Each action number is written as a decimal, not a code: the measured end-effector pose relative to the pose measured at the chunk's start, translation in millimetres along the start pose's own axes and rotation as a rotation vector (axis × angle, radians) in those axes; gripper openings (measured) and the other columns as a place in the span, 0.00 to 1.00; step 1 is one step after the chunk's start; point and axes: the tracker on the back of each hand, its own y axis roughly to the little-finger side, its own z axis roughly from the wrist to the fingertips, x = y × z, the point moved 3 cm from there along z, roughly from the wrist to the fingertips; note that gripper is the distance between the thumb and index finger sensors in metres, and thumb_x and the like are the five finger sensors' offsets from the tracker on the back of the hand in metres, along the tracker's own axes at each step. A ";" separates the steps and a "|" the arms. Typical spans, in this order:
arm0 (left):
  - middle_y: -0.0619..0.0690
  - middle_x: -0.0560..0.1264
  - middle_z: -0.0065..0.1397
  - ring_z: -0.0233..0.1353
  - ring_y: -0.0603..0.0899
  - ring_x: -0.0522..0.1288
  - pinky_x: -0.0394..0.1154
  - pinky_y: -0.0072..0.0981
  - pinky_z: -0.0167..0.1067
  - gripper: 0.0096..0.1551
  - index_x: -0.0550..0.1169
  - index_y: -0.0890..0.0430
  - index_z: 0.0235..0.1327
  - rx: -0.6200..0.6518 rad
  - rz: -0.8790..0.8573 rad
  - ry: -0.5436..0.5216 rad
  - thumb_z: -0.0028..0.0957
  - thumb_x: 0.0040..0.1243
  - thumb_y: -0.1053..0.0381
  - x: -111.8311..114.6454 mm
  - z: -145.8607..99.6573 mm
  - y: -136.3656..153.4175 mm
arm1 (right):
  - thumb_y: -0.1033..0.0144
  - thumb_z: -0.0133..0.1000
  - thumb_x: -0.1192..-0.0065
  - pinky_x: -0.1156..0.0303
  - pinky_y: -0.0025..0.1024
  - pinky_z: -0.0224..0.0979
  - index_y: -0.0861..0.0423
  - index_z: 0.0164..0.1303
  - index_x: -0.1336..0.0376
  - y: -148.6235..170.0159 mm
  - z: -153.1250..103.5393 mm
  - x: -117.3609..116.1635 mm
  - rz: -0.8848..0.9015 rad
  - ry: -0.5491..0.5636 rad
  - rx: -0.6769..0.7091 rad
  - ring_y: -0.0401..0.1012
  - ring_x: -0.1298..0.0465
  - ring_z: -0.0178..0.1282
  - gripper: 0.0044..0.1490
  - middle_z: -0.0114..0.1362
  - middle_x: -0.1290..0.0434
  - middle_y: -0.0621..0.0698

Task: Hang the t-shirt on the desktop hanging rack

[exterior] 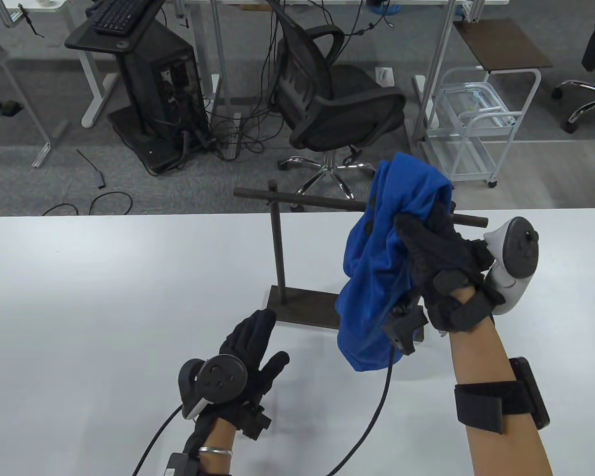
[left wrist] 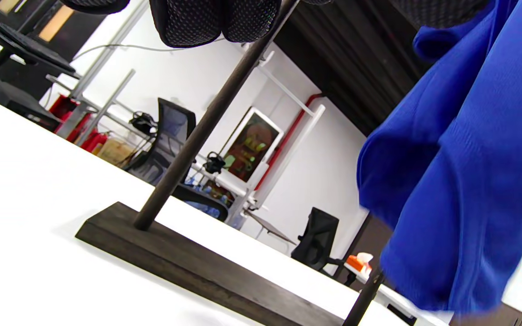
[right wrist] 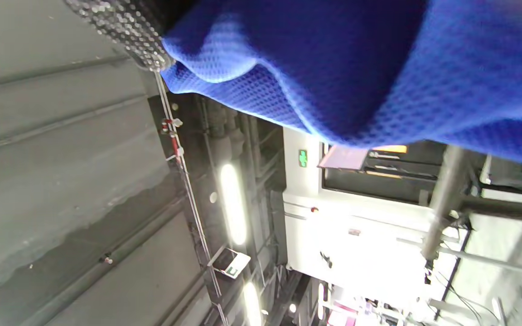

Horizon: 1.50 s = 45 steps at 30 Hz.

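Note:
A dark rack stands on the white table (exterior: 104, 277): a flat base (exterior: 297, 303), an upright post (exterior: 276, 243) and a horizontal bar (exterior: 327, 202). My right hand (exterior: 436, 258) grips a bunched blue t-shirt (exterior: 382, 267) and holds it up at the bar's right end, covering part of the bar. The shirt hangs down over the base's right side. My left hand (exterior: 255, 342) hovers open and empty just in front of the base. The left wrist view shows the base (left wrist: 188, 262), the post (left wrist: 206, 122) and the hanging shirt (left wrist: 460, 181). The right wrist view shows blue fabric (right wrist: 356, 68).
Beyond the table's far edge stand a black office chair (exterior: 337, 104), a computer tower on a stand (exterior: 153, 84) and a white wire cart (exterior: 476, 124). Cables run from both wrists across the table's front.

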 end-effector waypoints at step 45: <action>0.65 0.56 0.79 0.74 0.72 0.65 0.63 0.72 0.65 0.48 0.53 0.55 0.77 0.000 0.258 0.085 0.48 0.48 0.35 16.5 -6.3 10.6 | 0.61 0.55 0.35 0.60 0.68 0.75 0.57 0.75 0.46 40.0 104.7 -0.7 -0.557 0.207 -0.468 0.63 0.32 0.59 0.40 0.78 0.44 0.64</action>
